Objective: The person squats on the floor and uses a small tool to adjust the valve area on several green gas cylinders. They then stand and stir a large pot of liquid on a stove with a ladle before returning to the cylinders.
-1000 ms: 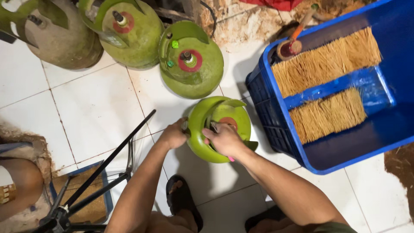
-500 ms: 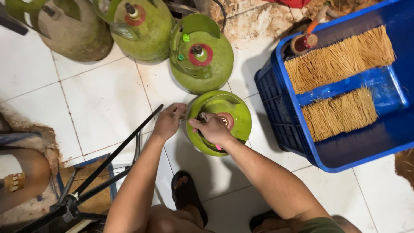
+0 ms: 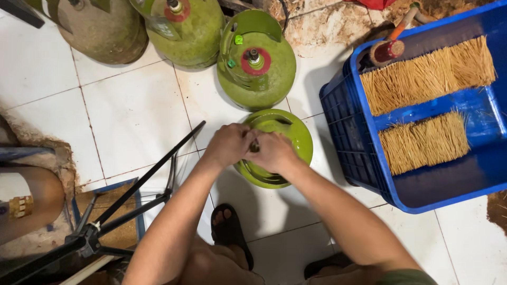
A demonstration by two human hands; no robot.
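Valve of nearest green gas cylinder (image 3: pixel 288 132) hidden under both hands. Left hand (image 3: pixel 228 145) and right hand (image 3: pixel 274 152) meet clenched over its top; grasped part unclear. Cylinder stands on white tile floor (image 3: pixel 132 116), near blue crate (image 3: pixel 348 121).

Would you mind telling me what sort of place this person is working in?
Probably a back room or yard of a small home workshop or food stall: green gas cylinders stand on a stained white tiled floor, and a blue plastic crate holds bundles of thin sticks.
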